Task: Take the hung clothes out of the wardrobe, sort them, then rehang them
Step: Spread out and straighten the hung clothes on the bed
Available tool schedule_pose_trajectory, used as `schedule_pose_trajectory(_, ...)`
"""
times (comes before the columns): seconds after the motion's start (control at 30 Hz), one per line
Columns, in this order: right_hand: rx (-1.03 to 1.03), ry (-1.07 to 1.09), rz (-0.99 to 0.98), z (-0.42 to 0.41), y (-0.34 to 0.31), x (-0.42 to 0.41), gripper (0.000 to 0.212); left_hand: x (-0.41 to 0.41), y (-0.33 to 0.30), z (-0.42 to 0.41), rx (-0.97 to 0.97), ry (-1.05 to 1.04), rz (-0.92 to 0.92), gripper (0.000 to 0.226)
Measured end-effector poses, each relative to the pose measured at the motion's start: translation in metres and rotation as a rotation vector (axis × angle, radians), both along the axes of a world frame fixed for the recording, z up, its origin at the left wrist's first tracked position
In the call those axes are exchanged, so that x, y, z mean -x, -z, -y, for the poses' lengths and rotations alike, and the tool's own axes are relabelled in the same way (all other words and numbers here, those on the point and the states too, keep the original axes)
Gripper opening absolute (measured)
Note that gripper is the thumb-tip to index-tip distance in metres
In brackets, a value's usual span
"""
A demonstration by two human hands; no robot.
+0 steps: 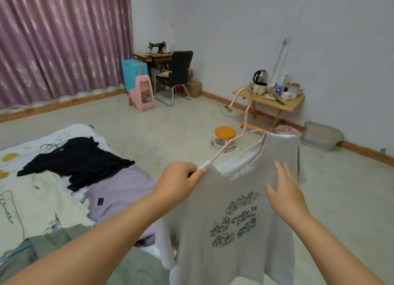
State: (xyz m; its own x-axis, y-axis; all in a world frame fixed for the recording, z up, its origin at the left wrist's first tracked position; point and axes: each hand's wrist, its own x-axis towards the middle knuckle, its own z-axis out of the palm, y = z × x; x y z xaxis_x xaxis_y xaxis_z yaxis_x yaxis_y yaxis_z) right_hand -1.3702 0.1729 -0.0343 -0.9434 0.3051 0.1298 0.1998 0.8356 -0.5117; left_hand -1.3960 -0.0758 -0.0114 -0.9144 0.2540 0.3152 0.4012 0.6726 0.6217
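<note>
Grey printed T-shirt (234, 199) hangs tilted on pink hanger (245, 118).

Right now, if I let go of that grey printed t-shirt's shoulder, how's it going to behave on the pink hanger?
The grey t-shirt looks soft and floppy: it drapes in loose folds. It probably weighs little, since the left hand holds it up by a pinch. The thin pink hanger sits tilted, so the shirt may slide off that shoulder.

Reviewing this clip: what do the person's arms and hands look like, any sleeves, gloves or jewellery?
Both forearms are bare as far as the frame shows, with no sleeve in view. The left hand and the right hand wear no gloves, and no rings, watch or bracelet show. No markings are visible.
</note>
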Motion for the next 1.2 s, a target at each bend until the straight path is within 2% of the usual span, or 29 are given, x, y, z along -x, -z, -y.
schedule_pose_trajectory(0.17,0.05,-0.045,0.159,0.011,0.045,0.056,0.064,0.056,0.008,-0.029,-0.177,-0.026,0.098,0.052)
schedule_pose_trajectory(0.3,0.074,-0.064,0.188,0.039,0.072,0.106,0.061,0.104,0.024,-0.032,-0.373,-0.069,0.199,0.052)
schedule_pose_trajectory(0.53,0.058,-0.172,0.273,0.128,0.13,0.193,0.055,0.19,0.076,0.036,-0.643,-0.218,0.292,0.049)
schedule_pose_trajectory(0.73,0.06,-0.311,0.396,0.214,0.196,0.234,0.061,0.228,0.161,0.118,-0.707,-0.46,0.392,0.037)
schedule_pose_trajectory(0.83,0.084,-0.366,0.465,0.25,0.233,0.243,0.062,0.231,0.213,0.161,-0.632,-0.598,0.404,0.037)
schedule_pose_trajectory(1.03,0.055,-0.473,0.614,0.309,0.308,0.251,0.061,0.216,0.312,0.251,-0.284,-0.841,0.422,0.046)
schedule_pose_trajectory(1.2,-0.087,-0.62,0.705,0.35,0.364,0.258,0.058,0.191,0.383,0.308,-0.12,-1.019,0.506,0.034)
